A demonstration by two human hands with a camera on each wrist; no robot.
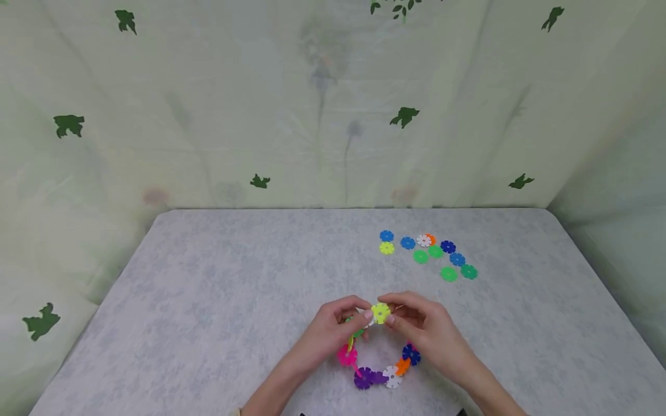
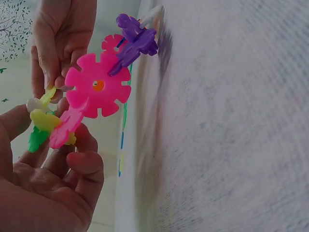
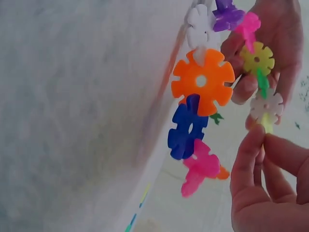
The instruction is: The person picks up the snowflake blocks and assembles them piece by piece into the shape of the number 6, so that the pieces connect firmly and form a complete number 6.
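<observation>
A curved chain of notched, flower-shaped interlocking discs hangs between the hands, low over the table in the head view. Its pink disc [image 2: 96, 86], purple disc [image 1: 363, 378], white disc [image 3: 267, 107], orange disc [image 3: 200, 81] and dark blue disc [image 3: 186, 130] show. The left hand [image 1: 335, 323] grips the chain near the green disc [image 2: 37, 139] and white disc. With thumb and fingertips the right hand [image 1: 426, 323] pinches a yellow disc [image 1: 380, 313], which meets the white disc's edge. A pink disc [image 3: 202, 160] hangs near the chain's other end, partly behind the right hand in the head view.
Loose discs lie on the grey table [image 1: 234, 289] at the back right, among them a blue disc [image 1: 387, 236], a yellow disc [image 1: 387, 248], a green disc [image 1: 449, 274] and a white disc [image 1: 424, 240] overlapping an orange one. A pale curtain [image 1: 312, 115] stands behind.
</observation>
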